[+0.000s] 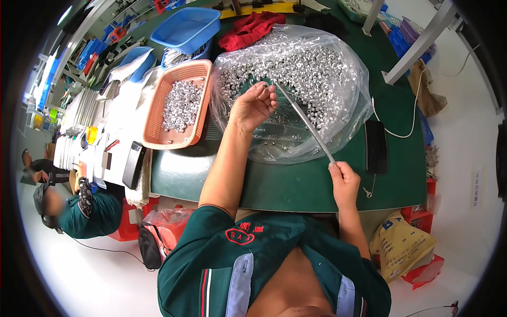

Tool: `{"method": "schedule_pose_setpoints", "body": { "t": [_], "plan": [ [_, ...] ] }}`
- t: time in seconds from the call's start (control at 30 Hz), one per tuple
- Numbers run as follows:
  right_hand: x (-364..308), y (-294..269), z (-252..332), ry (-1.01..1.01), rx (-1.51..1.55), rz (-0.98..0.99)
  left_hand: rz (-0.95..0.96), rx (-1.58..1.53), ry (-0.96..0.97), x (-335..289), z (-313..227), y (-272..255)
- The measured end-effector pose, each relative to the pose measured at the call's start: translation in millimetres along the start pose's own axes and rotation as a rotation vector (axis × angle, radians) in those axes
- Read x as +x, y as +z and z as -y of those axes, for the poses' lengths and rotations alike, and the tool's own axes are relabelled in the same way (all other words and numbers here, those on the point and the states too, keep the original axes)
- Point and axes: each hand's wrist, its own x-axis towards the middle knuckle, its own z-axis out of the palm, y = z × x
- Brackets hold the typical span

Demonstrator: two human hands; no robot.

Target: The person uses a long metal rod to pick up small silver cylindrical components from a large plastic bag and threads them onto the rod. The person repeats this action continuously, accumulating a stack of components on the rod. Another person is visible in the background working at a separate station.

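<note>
My right hand [345, 182] is closed round the lower end of a long, thin metal rod [305, 120], near the table's front edge. The rod slants up and left over a clear plastic bag [351, 113] spread open on the green table. Inside the bag lies a wide heap of small, shiny metal pieces [317, 68]. Above the heap, my left hand [254, 105] pinches a small metal piece [266, 86] between thumb and fingers, close to the rod's far tip. The piece's exact shape is too small to make out.
An orange basket [149, 124] with more metal pieces stands left of the bag. Behind it are stacked blue baskets [185, 31] and a red cloth [251, 30]. A black phone [376, 148] and white cable [404, 136] lie at right. Another person [92, 214] sits far left.
</note>
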Motion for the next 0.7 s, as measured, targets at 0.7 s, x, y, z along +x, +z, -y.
{"method": "schedule_pose_setpoints", "body": {
  "t": [0.7],
  "plan": [
    [2, 3, 0, -0.154, -0.127, -0.029, 0.067, 0.822, 0.188, -7, -2, 27]
  ]
}}
